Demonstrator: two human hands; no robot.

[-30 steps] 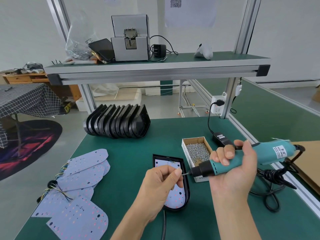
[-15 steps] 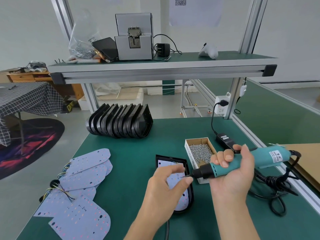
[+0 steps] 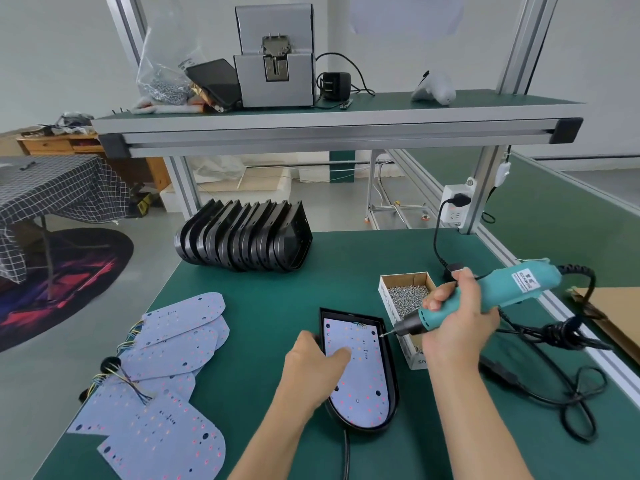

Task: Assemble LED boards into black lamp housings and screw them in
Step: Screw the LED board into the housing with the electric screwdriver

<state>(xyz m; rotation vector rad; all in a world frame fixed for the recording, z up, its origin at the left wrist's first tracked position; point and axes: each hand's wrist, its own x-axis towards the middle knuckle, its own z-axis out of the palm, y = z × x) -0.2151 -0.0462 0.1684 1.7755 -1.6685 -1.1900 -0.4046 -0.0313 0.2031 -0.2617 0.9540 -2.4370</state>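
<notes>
Now, left hand [image 3: 317, 367]: fingers straight, pressing the LED board [image 3: 356, 372].
Right hand [image 3: 457, 327]: grips the teal screwdriver [image 3: 485, 299], tip at the board's right edge.
LED board: inside black housing [image 3: 391, 393] on worktop [image 3: 270, 306].
Screw box [image 3: 388, 299]: just right of housing.
Spare housings [image 3: 242, 237]: stacked behind.

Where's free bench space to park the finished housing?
Bare mat between the stack of empty housings, loose LED boards and the housing in work. Also a strip beyond the screw box, toward the socket. Right side is crowded: screwdriver, coiled cable, cardboard.
</notes>
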